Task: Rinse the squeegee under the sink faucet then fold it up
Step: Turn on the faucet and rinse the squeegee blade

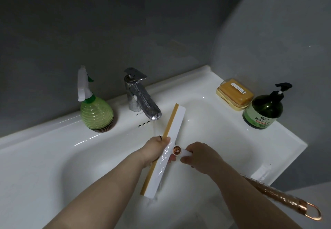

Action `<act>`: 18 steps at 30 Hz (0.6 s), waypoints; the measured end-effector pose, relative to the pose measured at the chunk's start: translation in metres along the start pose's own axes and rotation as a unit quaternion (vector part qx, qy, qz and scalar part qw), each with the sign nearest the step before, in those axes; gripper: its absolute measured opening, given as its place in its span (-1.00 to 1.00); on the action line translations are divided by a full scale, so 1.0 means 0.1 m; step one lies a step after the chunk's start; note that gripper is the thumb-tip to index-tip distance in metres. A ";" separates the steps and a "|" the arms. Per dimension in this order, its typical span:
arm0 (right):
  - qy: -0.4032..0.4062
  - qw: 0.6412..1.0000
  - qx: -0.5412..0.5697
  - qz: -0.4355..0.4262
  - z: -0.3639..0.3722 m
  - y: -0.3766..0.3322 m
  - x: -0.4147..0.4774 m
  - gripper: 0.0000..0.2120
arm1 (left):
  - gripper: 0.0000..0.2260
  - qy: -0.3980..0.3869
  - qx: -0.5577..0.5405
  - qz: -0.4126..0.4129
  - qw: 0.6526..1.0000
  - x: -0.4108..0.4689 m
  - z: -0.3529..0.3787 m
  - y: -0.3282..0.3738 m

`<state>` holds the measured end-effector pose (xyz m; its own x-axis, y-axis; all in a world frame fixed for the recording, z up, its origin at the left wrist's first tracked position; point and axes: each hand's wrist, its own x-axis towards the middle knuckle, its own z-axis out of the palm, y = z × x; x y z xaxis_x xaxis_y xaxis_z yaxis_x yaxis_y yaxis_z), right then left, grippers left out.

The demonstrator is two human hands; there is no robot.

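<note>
White sink (pixel 53 148) ledge carries spray bottle (pixel 96 114), faucet (pixel 138 96), soap dish (pixel 234 95), pump bottle (pixel 263 110)

Faucet (pixel 138 94) behind basin, on sink (pixel 53 149) ledge. Spray bottle (pixel 95 111) left of faucet. Soap dish (pixel 234 94) and pump bottle (pixel 263 109) on right ledge (bottle nearer). Squeegee (pixel 168 148) over basin, under spout.

Left hand (pixel 157 149), right hand (pixel 200 155) gripping.

Dim, grainy wide-angle pic w/ glare on white sink (pixel 268 133), edges warped.
</note>
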<state>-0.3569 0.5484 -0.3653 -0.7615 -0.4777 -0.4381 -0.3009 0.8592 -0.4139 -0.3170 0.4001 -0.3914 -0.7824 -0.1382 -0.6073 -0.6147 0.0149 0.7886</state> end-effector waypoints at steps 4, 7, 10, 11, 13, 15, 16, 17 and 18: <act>-0.002 1.000 0.021 0.001 -0.02 0.01 0.01 -0.72 | -0.86 -0.057 -0.080 0.006 0.995 0.01 -0.08 -0.06; 0.001 0.999 0.048 -0.003 -0.02 -0.02 0.03 -0.74 | -0.72 0.027 -0.073 0.043 0.996 -0.05 -0.05 -0.09; 0.016 0.998 0.050 -0.017 -0.01 -0.04 0.05 -0.64 | -0.59 0.086 -0.031 0.050 0.995 -0.08 -0.01 -0.13; 0.020 0.998 0.048 -0.019 -0.01 -0.04 0.05 -0.63 | -0.59 0.084 -0.018 0.051 0.995 -0.07 -0.02 -0.14; 0.028 0.998 0.048 -0.019 0.00 -0.04 0.06 -0.63 | -0.68 0.048 -0.021 0.054 0.997 -0.09 -0.05 -0.14; 0.035 0.998 0.057 -0.012 -0.01 -0.03 0.08 -0.63 | -0.82 -0.008 -0.073 0.043 0.996 -0.10 -0.12 -0.14; 0.037 0.997 0.065 -0.008 -0.01 -0.03 0.10 -0.63 | -0.86 -0.023 -0.100 0.041 0.994 -0.11 -0.16 -0.14; 0.040 0.996 0.074 -0.005 -0.01 -0.04 0.11 -0.63 | -0.86 -0.020 -0.109 0.045 0.993 -0.11 -0.19 -0.14; 0.043 0.996 0.082 -0.001 -0.01 -0.05 0.12 -0.63 | -0.84 0.000 -0.092 0.051 0.994 -0.10 -0.21 -0.15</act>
<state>-0.3651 0.5389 -0.3680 -0.8091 -0.4564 -0.3702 -0.2101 0.8130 -0.5431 -0.2973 0.3809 -0.3954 -0.8392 -0.1460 -0.5239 -0.5040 -0.1534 0.8500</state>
